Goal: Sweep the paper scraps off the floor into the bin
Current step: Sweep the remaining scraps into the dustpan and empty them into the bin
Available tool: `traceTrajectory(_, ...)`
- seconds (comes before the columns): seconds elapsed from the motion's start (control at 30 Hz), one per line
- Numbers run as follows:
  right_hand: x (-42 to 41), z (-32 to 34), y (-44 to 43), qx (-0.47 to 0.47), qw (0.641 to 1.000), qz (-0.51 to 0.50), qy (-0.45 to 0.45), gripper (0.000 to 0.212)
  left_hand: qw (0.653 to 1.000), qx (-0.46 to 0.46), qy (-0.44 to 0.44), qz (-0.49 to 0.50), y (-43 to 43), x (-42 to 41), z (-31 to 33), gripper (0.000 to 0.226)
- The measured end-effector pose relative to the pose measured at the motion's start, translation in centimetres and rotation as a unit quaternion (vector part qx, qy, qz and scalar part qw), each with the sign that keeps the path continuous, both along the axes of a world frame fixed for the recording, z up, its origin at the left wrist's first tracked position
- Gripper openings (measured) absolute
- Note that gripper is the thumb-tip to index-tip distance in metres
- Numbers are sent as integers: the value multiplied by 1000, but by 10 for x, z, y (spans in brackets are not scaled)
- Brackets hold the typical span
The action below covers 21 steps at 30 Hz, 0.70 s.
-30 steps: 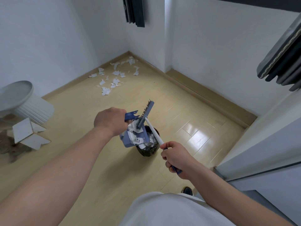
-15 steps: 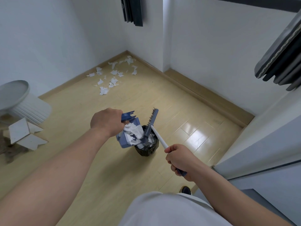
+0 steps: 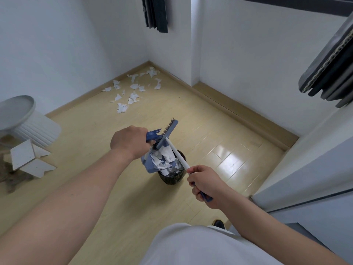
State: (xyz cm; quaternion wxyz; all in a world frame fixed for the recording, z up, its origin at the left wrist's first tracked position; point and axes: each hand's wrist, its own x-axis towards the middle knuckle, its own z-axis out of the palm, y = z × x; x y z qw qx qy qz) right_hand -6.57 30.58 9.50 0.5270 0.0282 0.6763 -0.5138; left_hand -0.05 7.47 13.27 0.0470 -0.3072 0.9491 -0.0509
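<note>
The dustpan [image 3: 148,167], gripped in the left hand [image 3: 129,142], is being emptied into the bin [image 3: 171,178] as the brush [image 3: 170,131], clenched in the fingers [image 3: 196,194] of the right hand [image 3: 205,183], is being drawn back up, corner paper scraps [image 3: 133,96] being left.

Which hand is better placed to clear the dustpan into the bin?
Probably the right hand: it grips the broom, bristles at the dustpan; the left hand holds the dustpan over the bin.

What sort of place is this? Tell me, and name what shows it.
Likely a corner of a home room: pale plank floor with skirting, white walls, dark curtains, a small white side table.
</note>
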Motion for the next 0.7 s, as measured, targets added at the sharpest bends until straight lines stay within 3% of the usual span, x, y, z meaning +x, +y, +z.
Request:
traceTrajectory(0.2,2,-6,8,50,996,41,55,28,1000,-1,-4,0,-1,2,-3,26)
traceTrajectory(0.4,-2,-7,14,68,995,36,56,27,1000,-6,-14,4,-6,6,-6,28)
traceTrajectory(0.7,-2,2,6,-40,997,-49,-50,22,1000,5,-7,-2,-9,-1,-3,26)
